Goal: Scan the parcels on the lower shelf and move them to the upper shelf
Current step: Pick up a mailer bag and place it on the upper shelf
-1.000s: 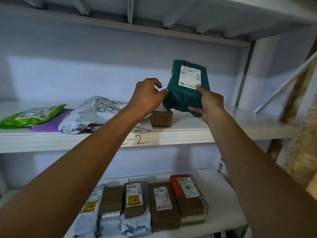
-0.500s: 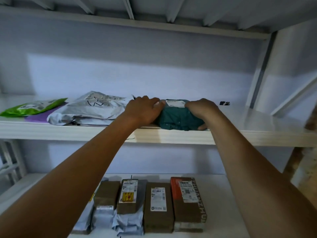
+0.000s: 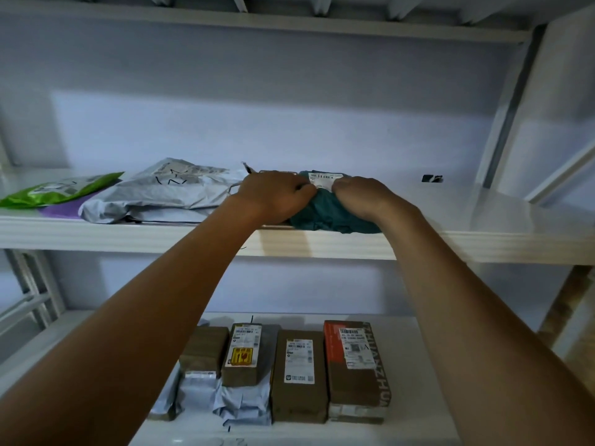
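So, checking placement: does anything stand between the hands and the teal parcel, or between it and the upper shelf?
Nothing visible does. The left hand and right hand both grip the teal parcel, which lies on the upper shelf near its front edge. The grey mailer lies to its left, not in the way.

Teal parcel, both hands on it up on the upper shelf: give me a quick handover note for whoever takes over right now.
Hands: left hand and right hand both grip the teal parcel, which lies at the front edge of the upper shelf.
Done: teal parcel, grey bag, green bag and purple bag are on the upper shelf.
Left: four brown boxes and the bluish bags under them, on the lower shelf.
No scanner in view; which parcels are scanned cannot be told.
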Available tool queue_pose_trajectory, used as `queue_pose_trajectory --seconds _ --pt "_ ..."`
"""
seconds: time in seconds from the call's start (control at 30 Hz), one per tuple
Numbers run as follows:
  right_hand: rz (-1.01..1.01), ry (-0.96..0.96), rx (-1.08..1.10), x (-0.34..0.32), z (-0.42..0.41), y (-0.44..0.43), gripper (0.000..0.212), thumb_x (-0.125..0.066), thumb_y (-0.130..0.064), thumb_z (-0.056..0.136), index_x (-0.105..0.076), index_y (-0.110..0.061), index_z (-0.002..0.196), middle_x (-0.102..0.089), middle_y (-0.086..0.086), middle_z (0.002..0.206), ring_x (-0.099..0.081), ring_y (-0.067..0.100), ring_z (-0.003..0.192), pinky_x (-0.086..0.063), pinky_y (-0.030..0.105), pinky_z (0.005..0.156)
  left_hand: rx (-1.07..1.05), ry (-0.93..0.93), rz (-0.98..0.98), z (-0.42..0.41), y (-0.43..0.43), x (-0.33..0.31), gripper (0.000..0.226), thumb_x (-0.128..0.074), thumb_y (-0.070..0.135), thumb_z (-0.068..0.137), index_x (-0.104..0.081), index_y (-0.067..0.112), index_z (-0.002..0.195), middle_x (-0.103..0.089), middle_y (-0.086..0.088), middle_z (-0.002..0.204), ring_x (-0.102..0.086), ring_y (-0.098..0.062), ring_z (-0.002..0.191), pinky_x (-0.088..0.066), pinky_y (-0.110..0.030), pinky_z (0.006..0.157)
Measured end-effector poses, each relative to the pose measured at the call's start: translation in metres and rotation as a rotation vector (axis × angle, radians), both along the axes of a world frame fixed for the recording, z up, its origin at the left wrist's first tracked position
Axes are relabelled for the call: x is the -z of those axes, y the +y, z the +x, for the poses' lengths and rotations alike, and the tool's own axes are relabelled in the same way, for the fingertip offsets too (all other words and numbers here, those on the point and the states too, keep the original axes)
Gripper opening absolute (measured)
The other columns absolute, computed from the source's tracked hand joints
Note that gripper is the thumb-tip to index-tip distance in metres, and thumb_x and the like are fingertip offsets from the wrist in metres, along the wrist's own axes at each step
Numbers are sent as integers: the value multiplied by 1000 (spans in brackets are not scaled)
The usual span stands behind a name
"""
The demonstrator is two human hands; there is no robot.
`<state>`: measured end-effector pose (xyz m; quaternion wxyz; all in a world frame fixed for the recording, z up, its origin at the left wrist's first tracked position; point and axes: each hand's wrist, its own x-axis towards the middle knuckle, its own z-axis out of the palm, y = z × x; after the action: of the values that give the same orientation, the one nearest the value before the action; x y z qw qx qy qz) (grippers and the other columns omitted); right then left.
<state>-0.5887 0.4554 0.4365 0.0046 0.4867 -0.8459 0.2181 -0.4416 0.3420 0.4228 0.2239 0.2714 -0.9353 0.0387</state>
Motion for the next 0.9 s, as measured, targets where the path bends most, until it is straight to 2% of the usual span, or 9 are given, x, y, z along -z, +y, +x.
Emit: queue_pose_trajectory --seconds 0.17,0.27,0.33,0.4,0.5,0.57,0.67,0.77,0.9 --pt "-24 -77 -33 -1 2 8 41 -33 -38 103 -56 -21 132 -55 5 118 -50 25 102 -37 34 84 -1 9 -39 -1 2 2 47 -26 53 106 -64 31 123 -67 -1 130 -59 -28 120 -44 -38 87" --pt "-21 -69 -11 -2 7 9 42 -33 -41 99 -56 -22 128 -57 6 124 -52 26 106 -39 36 84 -1 22 -79 2 2 1 46 -26 52 106 -65 30 118 -69 -2 125 -61 -28 115 -44 -37 82" --pt "10 -2 18 2 6 9 49 -29 -45 90 -56 -24 125 -50 12 138 -44 31 124 -41 43 96 14 18 -83 3 4 1 46 -25 51 106 -65 29 114 -70 -3 120 -62 -27 110 -41 -37 79" --pt "-66 88 71 10 5 9 51 -33 -47 91 -57 -29 132 -40 12 146 -29 32 139 -33 48 106 16 -8 -77 3 6 1 46 -24 51 107 -64 26 110 -70 -4 115 -61 -26 105 -41 -37 81" --pt "-362 473 152 24 7 10 40 -43 -44 95 -73 -22 111 -62 9 121 -49 31 118 -39 44 92 12 0 -179 1 8 1 51 -22 53 108 -63 23 106 -71 -6 107 -62 -27 100 -39 -43 95" --pt "-500 672 142 31 10 10 42 -45 -42 96 -77 -16 96 -69 7 101 -58 30 99 -40 41 82 24 124 -361 0 8 2 54 -26 52 107 -68 17 106 -71 -9 100 -65 -31 94 -41 -42 90" --pt "-645 753 91 35 19 13 41 -44 -39 97 -77 -15 90 -70 4 91 -59 28 90 -39 40 79 133 365 -588 5 18 5 44 -41 40 101 -64 10 78 -65 -9 73 -55 -26 62 -36 -33 64" --pt "-800 803 70 37 31 14 28 -48 -29 95 -70 -13 87 -66 5 87 -55 29 83 -35 40 73 196 492 -639 12 30 10 33 -49 29 90 -38 19 61 -53 -3 51 -41 -22 42 -16 -20 53" --pt "-897 820 18 59 44 14 18 -51 -20 89 -61 -10 77 -62 7 75 -51 31 72 -30 38 67 247 611 -479 24 34 34 33 -54 25 85 -50 17 53 -53 -2 46 -47 -25 38 -31 -23 47"
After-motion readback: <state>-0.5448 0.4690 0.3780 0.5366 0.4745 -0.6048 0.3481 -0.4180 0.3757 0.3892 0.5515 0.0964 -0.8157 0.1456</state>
